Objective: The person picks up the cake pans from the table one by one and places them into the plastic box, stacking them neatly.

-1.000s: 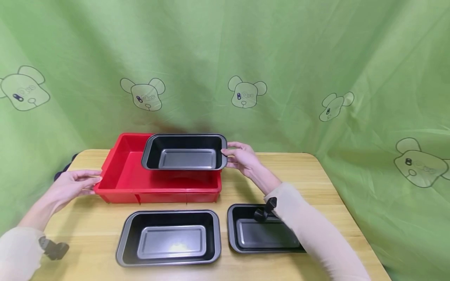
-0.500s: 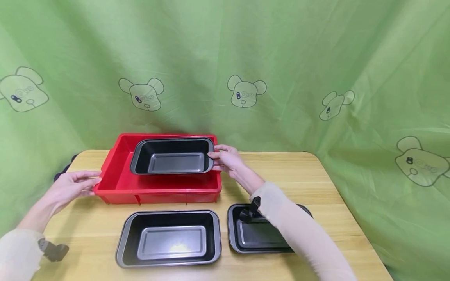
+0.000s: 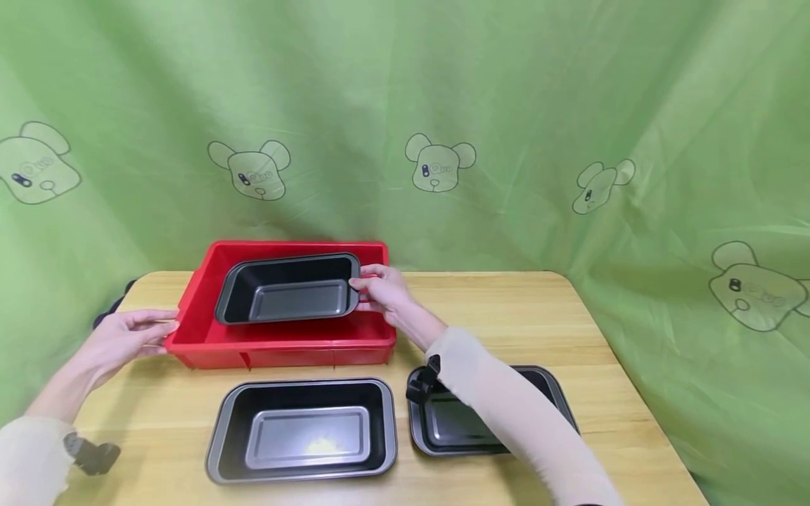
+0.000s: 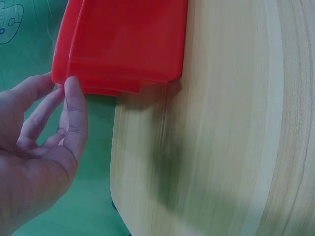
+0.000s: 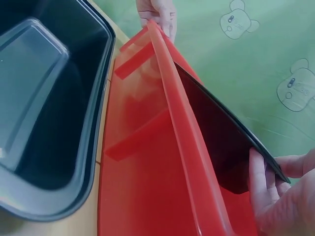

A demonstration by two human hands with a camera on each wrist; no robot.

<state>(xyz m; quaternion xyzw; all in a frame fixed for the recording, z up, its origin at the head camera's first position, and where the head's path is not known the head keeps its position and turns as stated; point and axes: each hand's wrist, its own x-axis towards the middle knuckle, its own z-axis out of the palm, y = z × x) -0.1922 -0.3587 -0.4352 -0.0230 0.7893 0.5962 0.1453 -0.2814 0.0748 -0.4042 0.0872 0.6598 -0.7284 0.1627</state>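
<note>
In the head view a dark loaf pan point(image 3: 297, 299) is held over the red bin point(image 3: 278, 346), its left end lower than its right. My right hand point(image 3: 387, 294) pinches the pan's right rim, thumb on the inside. The right wrist view shows the pan point(image 5: 216, 142) slanting down behind the bin's wall, with the fingers point(image 5: 261, 182) under its rim. At the bin's left end my left hand point(image 3: 129, 334) pinches the rim; in the left wrist view thumb and fingertips meet at the red edge point(image 4: 66, 59). Whether the pan touches the bin floor I cannot tell.
A second loaf pan point(image 3: 304, 432) lies in front of the bin on the wooden table point(image 3: 500, 302). To its right is another dark pan point(image 3: 455, 422), partly hidden by my right sleeve point(image 3: 506, 393). A green curtain point(image 3: 506, 105) hangs behind the table.
My right hand has carried the loaf pan left and lower, from above the bin's right side towards its middle, tilting it. My left hand stays at the bin's left rim.
</note>
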